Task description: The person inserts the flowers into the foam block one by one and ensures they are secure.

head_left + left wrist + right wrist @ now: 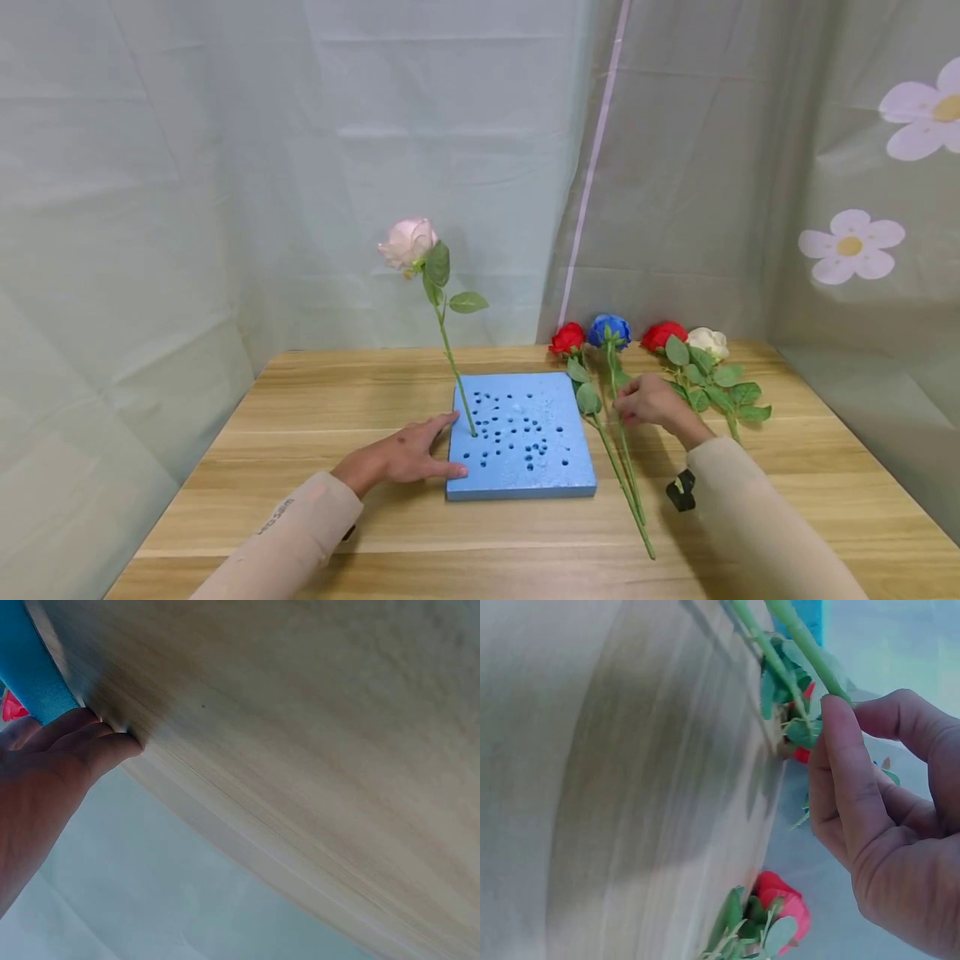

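Note:
A blue foam block point(517, 483) dotted with holes lies on the table. One pale pink rose point(408, 242) stands in it, its stem leaning left. My left hand point(401, 454) rests at the block's left edge, thumb on the near corner and fingers spread along the side. In the left wrist view the fingertips touch the block point(34, 671). My right hand point(651, 402) pinches the green stem point(810, 645) of a blue rose point(610, 331) between thumb and index finger. Beside it a red rose point(567, 337) lies with its stem pointing toward me.
Farther right lie another red rose point(663, 335) and a white rose point(708, 342), their leaves overlapping. The wooden table point(337, 392) ends at a pale curtain point(420, 125) behind. A second curtain with printed flowers point(851, 247) hangs on the right.

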`<state>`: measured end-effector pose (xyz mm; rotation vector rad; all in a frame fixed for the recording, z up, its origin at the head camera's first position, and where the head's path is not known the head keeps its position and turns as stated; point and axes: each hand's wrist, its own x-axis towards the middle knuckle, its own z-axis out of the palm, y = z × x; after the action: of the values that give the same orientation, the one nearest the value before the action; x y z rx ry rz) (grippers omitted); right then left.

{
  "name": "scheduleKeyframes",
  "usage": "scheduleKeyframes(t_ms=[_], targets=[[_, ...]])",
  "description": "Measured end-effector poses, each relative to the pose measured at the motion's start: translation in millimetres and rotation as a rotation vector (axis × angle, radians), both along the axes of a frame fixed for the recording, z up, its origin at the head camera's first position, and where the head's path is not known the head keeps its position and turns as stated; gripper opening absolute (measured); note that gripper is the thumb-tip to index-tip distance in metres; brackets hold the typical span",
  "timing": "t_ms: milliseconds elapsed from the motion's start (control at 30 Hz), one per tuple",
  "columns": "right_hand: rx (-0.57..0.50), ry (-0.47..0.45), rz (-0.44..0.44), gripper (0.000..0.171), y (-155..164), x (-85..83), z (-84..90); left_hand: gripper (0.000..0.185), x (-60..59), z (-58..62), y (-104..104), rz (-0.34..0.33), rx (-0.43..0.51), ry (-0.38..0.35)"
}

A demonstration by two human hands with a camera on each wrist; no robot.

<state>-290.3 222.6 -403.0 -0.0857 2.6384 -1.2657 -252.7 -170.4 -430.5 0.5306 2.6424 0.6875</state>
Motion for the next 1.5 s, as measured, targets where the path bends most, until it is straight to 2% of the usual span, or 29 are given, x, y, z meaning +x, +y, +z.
scheduleKeyframes(t_ms=[300,567,667,900,1067,1500], targets=[[-0.110,0.043,-0.003,0.028,-0.4,1.3,18.2,0.100,2.3,-1.9,-2.5,0.001,0.005,0.002],[-0.160,0.067,0.012,0.030,0.7,-3.1,37.5,0.100,-0.1,-1.2,0.7,-0.008,0.016,0.005],[-0.148,0.081,0.026,0.031,-2.4,-4.8,42.9,0.099,-1.0,-0.2,2.0,-0.017,0.022,0.005],[-0.106,0.108,0.038,0.034,-18.0,-8.5,54.3,0.098,-0.5,1.9,0.6,-0.020,0.014,0.001],[-0.101,0.161,0.038,0.030,-31.3,-13.3,62.3,0.098,-0.1,2.2,-1.3,-0.001,0.011,-0.005],[-0.176,0.203,0.043,0.026,-69.1,-21.2,74.2,0.099,-0.7,0.1,-0.9,0.003,0.007,-0.005]])
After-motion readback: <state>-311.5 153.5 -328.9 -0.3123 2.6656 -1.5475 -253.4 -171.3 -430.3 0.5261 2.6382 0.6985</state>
